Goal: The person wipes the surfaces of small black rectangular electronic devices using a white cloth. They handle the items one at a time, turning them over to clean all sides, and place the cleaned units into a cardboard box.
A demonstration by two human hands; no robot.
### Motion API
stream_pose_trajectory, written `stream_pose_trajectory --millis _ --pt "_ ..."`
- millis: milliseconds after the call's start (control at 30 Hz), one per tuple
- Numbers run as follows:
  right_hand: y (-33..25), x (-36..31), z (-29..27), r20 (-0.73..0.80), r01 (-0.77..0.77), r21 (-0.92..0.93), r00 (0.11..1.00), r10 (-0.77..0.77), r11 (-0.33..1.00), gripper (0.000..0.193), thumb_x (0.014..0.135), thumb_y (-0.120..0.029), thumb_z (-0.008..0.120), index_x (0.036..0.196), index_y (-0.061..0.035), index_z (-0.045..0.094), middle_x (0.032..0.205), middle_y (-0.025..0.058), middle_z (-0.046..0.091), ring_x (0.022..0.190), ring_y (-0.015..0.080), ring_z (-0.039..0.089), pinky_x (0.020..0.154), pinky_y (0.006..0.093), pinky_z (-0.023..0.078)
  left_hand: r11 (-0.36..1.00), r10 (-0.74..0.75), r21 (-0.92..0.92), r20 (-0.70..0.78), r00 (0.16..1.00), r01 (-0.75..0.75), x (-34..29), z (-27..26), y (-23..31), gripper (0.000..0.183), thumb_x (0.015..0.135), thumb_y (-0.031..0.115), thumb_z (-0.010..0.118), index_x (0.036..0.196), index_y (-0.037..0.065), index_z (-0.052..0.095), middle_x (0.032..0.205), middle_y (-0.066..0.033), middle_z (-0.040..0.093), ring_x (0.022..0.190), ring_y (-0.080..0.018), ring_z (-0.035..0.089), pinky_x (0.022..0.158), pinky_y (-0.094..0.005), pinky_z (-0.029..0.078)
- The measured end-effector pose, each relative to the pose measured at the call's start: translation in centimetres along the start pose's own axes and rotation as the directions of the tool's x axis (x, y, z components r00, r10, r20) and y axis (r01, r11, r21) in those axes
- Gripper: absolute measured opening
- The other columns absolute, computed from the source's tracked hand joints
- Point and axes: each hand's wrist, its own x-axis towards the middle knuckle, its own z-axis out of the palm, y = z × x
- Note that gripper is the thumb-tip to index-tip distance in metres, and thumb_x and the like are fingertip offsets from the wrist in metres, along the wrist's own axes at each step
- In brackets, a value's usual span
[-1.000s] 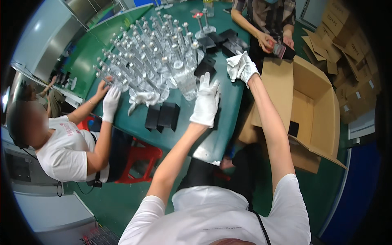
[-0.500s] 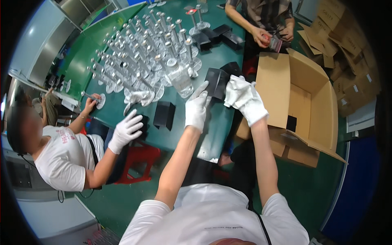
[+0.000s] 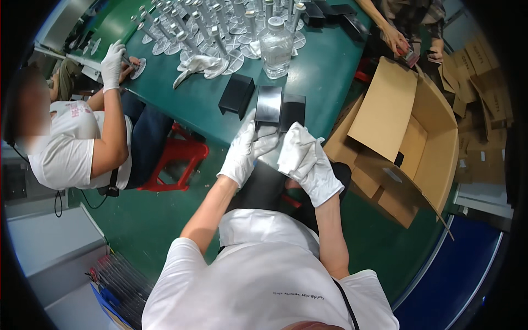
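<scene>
My left hand, in a white glove, grips the near end of a shiny black box-shaped part at the table's front edge. Its fingers are closed on the part's lower side. My gloved right hand holds a bunched white cloth just right of it. A second black part lies right beside the held one, partly behind the cloth. Another black box-shaped part rests on the green table to the left.
A clear plastic bottle and a crumpled white cloth are farther back. Several metal posts on round bases crowd the far table. An open cardboard box stands at right. A co-worker sits at left; another person's hand shows far right.
The view has shifted. My hands and the black part have come closer to my body, at the table's front edge. The left co-worker's gloved hand has moved to a metal post.
</scene>
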Motion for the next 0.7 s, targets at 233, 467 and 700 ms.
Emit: stream_pose_trajectory --millis 233,467,700 --pt "-2.1 -2.9 -2.3 0.281 -0.049 -0.017 0.958 0.052 0.999 0.063 0.096 -0.045 0.062 0.143 -0.0067 0.046 0.134 0.0122 0.058 0.121 0.027 0.058 0.106 0.043 0.048 0.748 0.303 0.658 -0.233 0.924 -0.079 -5.0 -1.3 0.6 0.04 0.101 0.03 0.058 0.133 0.006 0.061 0.073 0.0024 0.061 0.056 -0.005 0.054 0.053 -0.0184 0.045" --pt "-3.3 1.4 7.4 0.666 0.725 -0.682 0.564 -0.488 -0.094 0.054 0.102 -0.035 0.053 0.145 -0.0039 0.046 0.143 0.0168 0.054 0.128 0.0296 0.054 0.111 0.0407 0.04 -0.11 0.638 0.972 0.23 0.734 -0.209 -1.3 2.8 -2.1 0.029 0.084 0.032 0.075 0.093 0.006 0.066 0.071 -0.0126 0.064 0.063 -0.0304 0.065 0.056 -0.0399 0.052" --pt "3.0 3.8 6.4 0.876 0.254 -0.193 0.481 -0.05 -0.948 0.046 0.086 -0.021 0.071 0.13 -0.0086 0.064 0.136 0.0166 0.06 0.129 0.0343 0.055 0.113 0.0478 0.038 -0.107 0.686 0.941 0.303 0.662 -0.32 2.5 1.0 -4.2 0.01 0.081 0.014 0.065 0.076 0.006 0.064 0.07 -0.0151 0.064 0.066 -0.0344 0.065 0.059 -0.0433 0.053"
